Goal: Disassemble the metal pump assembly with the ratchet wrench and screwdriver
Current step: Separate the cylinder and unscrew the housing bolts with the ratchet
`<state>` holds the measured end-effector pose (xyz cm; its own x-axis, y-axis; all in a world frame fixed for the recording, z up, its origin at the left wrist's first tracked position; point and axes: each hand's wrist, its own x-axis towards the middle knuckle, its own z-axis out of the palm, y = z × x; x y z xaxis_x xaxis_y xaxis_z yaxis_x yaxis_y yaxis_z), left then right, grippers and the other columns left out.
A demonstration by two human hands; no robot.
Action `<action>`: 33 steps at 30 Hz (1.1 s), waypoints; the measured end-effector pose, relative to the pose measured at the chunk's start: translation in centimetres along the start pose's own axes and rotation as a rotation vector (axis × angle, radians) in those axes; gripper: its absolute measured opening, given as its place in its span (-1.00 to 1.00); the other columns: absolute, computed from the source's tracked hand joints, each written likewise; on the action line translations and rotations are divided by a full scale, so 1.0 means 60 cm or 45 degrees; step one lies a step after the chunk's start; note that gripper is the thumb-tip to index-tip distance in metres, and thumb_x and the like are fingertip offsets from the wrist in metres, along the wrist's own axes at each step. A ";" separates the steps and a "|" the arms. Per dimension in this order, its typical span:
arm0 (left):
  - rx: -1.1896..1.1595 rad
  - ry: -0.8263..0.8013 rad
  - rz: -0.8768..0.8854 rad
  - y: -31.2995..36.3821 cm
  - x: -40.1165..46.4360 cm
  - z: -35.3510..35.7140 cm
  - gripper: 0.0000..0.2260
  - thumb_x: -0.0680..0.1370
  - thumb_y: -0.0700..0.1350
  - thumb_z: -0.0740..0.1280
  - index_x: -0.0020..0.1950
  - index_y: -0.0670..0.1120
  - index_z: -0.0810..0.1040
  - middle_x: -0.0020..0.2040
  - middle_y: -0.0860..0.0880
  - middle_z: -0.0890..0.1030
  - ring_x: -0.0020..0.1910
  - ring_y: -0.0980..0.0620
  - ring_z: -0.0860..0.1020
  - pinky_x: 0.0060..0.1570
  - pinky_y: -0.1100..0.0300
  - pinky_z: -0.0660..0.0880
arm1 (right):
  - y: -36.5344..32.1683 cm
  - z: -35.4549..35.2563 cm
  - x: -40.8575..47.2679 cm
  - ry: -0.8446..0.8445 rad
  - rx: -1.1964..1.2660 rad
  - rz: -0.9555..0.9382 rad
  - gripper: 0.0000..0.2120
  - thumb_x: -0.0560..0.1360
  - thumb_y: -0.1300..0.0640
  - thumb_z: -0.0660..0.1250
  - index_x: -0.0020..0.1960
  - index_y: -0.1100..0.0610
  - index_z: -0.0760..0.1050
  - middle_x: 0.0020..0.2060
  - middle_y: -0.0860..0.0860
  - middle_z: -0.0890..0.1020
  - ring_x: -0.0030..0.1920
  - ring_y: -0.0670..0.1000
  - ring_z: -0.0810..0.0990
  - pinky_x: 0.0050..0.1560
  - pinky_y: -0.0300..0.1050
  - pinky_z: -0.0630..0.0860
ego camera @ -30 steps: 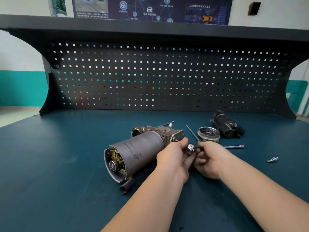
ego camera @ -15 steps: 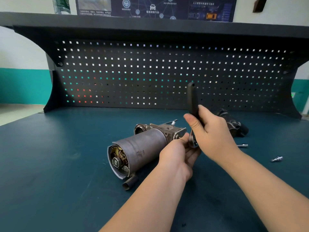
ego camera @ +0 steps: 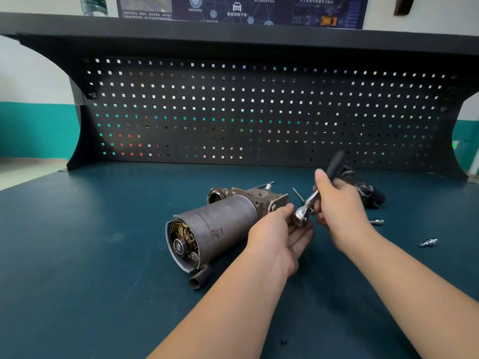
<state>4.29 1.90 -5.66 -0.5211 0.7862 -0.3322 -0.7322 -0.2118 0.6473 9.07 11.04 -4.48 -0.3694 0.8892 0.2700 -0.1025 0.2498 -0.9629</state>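
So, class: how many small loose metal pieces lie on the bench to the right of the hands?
2: a slim bit just right of the right hand, and a stubby fitting farther right. The hands may hide others.

Lighting: we find it even and fairly bright, daylight glowing through the holes of the pegboard (ego camera: pixel 259 112) toward 12 o'clock. Shadows: soft, pooled under the metal cylinder (ego camera: pixel 220 226) and both forearms. Glare: a sharp highlight on the wrench (ego camera: pixel 304 211) head. Blur: we note motion smear on the right hand (ego camera: pixel 337 203) and the wrench handle. Distortion: the shelf (ego camera: pixel 233 29) bows at 10 and 2 o'clock.
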 end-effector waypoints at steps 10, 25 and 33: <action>-0.008 -0.034 -0.107 0.002 -0.004 -0.001 -0.81 0.51 -0.09 0.39 -0.03 -0.21 0.62 -0.18 -0.10 0.69 -0.22 0.02 0.64 -0.30 0.18 0.60 | -0.032 -0.010 -0.044 -0.422 -0.651 -1.044 -0.72 0.49 -0.14 0.22 -0.25 0.03 0.31 -0.36 -0.01 0.49 -0.36 -0.02 0.41 -0.28 -0.05 0.38; 0.155 0.143 0.035 -0.004 0.011 -0.007 -0.82 0.48 -0.15 0.40 0.05 -0.15 0.60 -0.14 -0.05 0.63 -0.32 0.11 0.54 -0.39 0.34 0.42 | 0.025 0.000 -0.014 -0.107 0.571 0.880 -0.64 0.61 -0.02 0.17 -0.32 0.09 0.28 -0.66 -0.07 0.28 -0.70 -0.13 0.14 -0.63 -0.41 0.07; 0.068 0.075 -0.043 -0.004 -0.001 0.000 -0.76 0.50 -0.07 0.40 0.10 -0.15 0.61 -0.14 -0.04 0.66 -0.30 0.09 0.58 -0.49 0.37 0.51 | -0.007 0.000 -0.011 -0.062 -0.003 -0.180 -0.67 0.59 -0.11 0.18 -0.25 0.07 0.42 -0.54 -0.05 0.38 -0.53 -0.07 0.34 -0.40 -0.16 0.31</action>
<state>4.48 1.91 -5.81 -0.5228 0.7563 -0.3933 -0.7259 -0.1531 0.6705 9.34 10.34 -4.24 -0.3955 0.8257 0.4022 -0.1547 0.3718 -0.9154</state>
